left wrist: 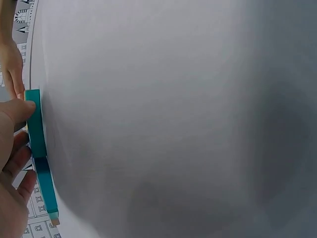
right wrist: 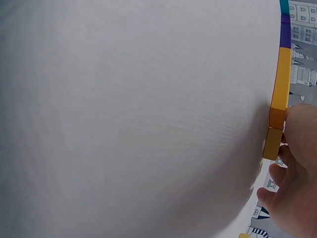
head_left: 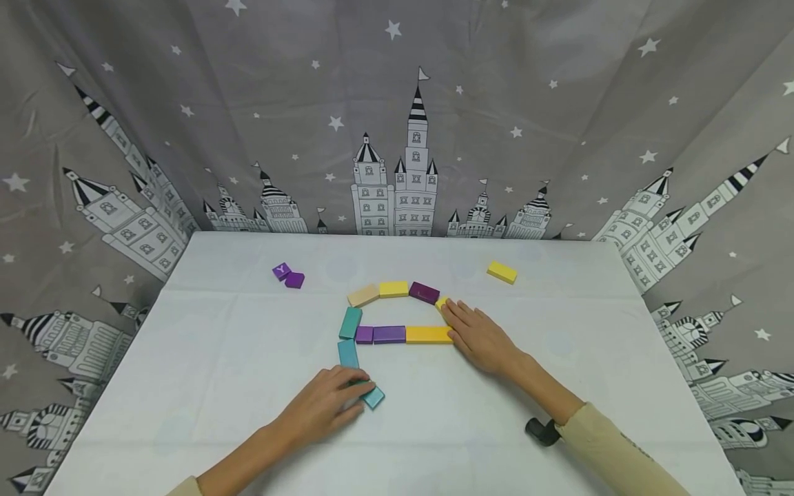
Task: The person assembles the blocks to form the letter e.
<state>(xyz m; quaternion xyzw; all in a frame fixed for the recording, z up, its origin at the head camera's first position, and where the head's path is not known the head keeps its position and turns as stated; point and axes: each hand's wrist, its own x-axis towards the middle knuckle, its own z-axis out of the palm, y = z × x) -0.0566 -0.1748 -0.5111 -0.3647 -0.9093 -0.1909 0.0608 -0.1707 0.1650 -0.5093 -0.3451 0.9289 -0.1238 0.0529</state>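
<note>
At the lower end of a curved row, my left hand pinches a teal block, partly covered by the fingers. In the left wrist view, the thumb is against that block's side. A light-blue block and a green block continue the row upward. My right hand lies with outstretched fingers over the right end of the row, touching a yellow block and the long yellow block. In the right wrist view, a tan-looking block sits by the loosely bent fingers.
The arc's top has a beige block, a yellow block and a dark purple block. A violet block lies in the crossbar. Two small purple blocks and a yellow block lie apart, farther back.
</note>
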